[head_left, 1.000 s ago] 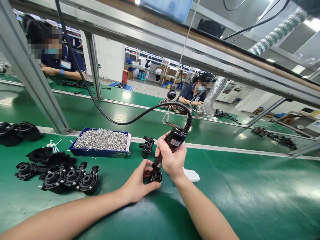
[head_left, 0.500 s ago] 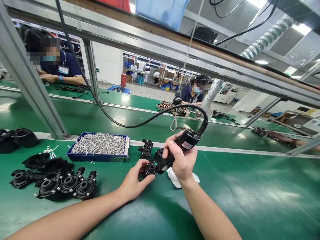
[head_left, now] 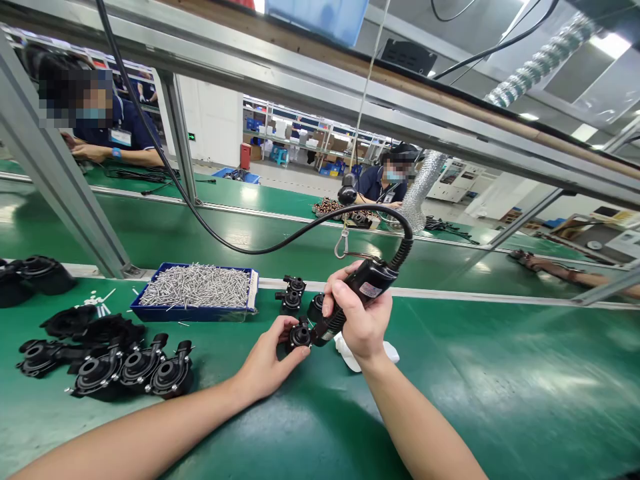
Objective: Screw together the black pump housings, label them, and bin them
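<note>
My left hand point(head_left: 273, 357) is closed around a small black pump housing point(head_left: 300, 335) on the green bench, thumb in front and fingers behind. In my right hand point(head_left: 363, 320) is a black electric screwdriver point(head_left: 367, 283), gripped round its body and tilted. Its lower tip meets the right side of the housing; the exact contact point is too small to make out. A black cable point(head_left: 265, 251) runs from the tool's top, and a metal clip point(head_left: 342, 244) hangs beside it. Just behind the held part stand several similar black pump parts point(head_left: 291, 300).
A blue box point(head_left: 193, 312) full of metal screws lies left of centre. Several black pump housings point(head_left: 135, 367) are grouped at left. A white cloth-like item point(head_left: 349, 353) lies under my right wrist. Metal frame posts point(head_left: 65, 160) rise behind; co-workers sit across the bench.
Both hands keep their hold on the pump housing and the screwdriver, nearly still. The view has shifted slightly, and the hanging clip has moved a little left.
</note>
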The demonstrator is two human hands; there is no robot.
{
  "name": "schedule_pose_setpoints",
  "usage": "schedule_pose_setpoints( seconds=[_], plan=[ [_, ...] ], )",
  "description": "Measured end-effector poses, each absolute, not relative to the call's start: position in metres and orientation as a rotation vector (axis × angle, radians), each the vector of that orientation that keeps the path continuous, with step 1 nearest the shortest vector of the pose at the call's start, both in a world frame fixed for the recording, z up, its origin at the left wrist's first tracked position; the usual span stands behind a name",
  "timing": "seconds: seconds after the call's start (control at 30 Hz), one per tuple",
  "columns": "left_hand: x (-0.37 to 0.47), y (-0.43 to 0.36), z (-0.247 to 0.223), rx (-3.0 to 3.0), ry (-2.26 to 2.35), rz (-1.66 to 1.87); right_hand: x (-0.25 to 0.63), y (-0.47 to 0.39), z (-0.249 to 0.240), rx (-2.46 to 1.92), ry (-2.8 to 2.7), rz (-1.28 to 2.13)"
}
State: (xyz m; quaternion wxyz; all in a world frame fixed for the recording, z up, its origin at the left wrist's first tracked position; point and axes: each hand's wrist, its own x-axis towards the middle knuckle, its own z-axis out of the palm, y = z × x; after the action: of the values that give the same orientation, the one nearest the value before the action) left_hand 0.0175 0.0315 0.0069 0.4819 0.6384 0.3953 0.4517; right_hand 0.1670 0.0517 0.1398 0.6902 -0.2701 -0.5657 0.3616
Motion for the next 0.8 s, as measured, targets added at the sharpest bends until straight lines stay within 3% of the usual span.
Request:
schedule_pose_setpoints(
  seconds=[0.23, 0.8],
  plan=[
    [0.016, 0.032, 0.008, 1.581, 0.89, 1.097, 0.157, 0.045, 0.132, -0.674, -1.385, 0.914],
    [0.015, 0.031, 0.006, 1.585, 0.964, 1.05, 0.167, 0.053, 0.139, -0.588, -1.256, 0.796]
  ],
)
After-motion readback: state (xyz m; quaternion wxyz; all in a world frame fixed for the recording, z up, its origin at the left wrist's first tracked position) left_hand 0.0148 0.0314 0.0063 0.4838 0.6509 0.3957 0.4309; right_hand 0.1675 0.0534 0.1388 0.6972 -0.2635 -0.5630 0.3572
